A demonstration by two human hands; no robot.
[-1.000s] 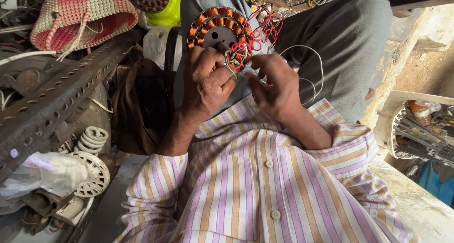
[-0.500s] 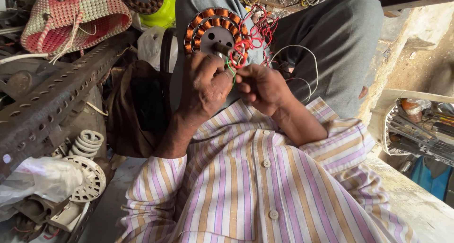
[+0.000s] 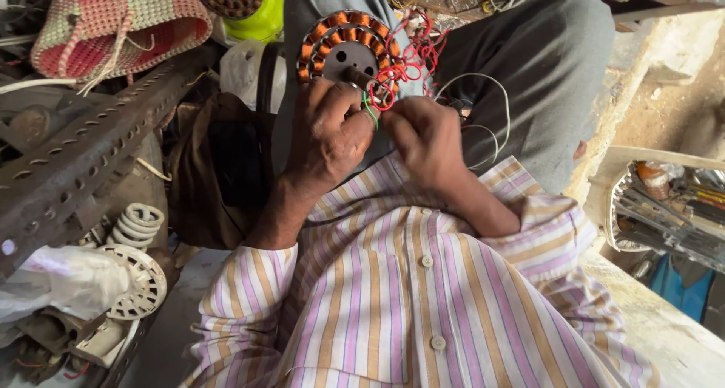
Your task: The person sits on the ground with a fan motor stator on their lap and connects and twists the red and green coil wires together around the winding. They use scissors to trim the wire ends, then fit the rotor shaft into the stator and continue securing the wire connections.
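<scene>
A round motor stator [image 3: 341, 46] with orange copper windings and a dark hub rests on my lap. Red wires [image 3: 414, 52] spill from its right side, and thin white wires [image 3: 483, 101] loop over my grey trousers. My left hand [image 3: 326, 135] grips the stator's near edge, its fingertips pinched beside a short green wire [image 3: 368, 110]. My right hand [image 3: 424, 140] meets it from the right, fingertips closed on the wire ends at the same spot. What exactly each fingertip pinches is hidden by the fingers.
A slotted metal angle bar [image 3: 91, 154] runs along the left. A woven pink basket [image 3: 113, 18] sits at top left, beside a yellow-green object [image 3: 266, 18]. White plastic fan parts [image 3: 136, 275] lie at lower left. A white basket of tools [image 3: 664, 207] stands at right.
The view has shifted slightly and both hands have drawn closer together at the stator's near edge, fingertips now meeting over the wires.
</scene>
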